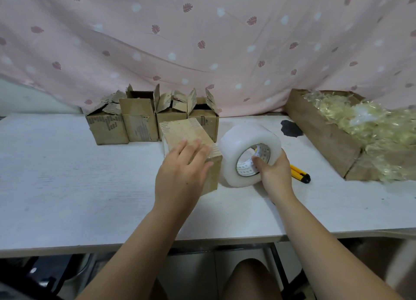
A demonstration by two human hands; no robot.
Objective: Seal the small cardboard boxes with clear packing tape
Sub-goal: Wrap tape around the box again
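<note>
- Forearms both reached forward from the near edge over the white table (pixel 67 175), bare, roughly parallel.
- Left hand (pixel 182 171): palm down, fingers straight and slightly spread, laid flat on the near top end of the closed box (pixel 182 129). No curl round any edge; fingertips lay on the top face near its right edge.
- Closed box lay on its side at table centre, long axis running away from the person, right face just beside the tape roll (pixel 245 142).
- Right hand (pixel 275 172): wrist turned inward, thumb (pixel 258 162) hooked into the roll's core, the other fingers wrapped behind the outer rim. Firm clasp on the roll.
- Tape roll stood on edge, core opening facing the person. Could not tell whether a strip ran from roll to box.
- Yellow utility knife (pixel 300 175) lay just behind the right wrist.
- Four open boxes (pixel 139 124) stood in a row at the back, flaps up.
- Large carton (pixel 324 139) at far right held crumpled film scraps (pixel 382 128).
</note>
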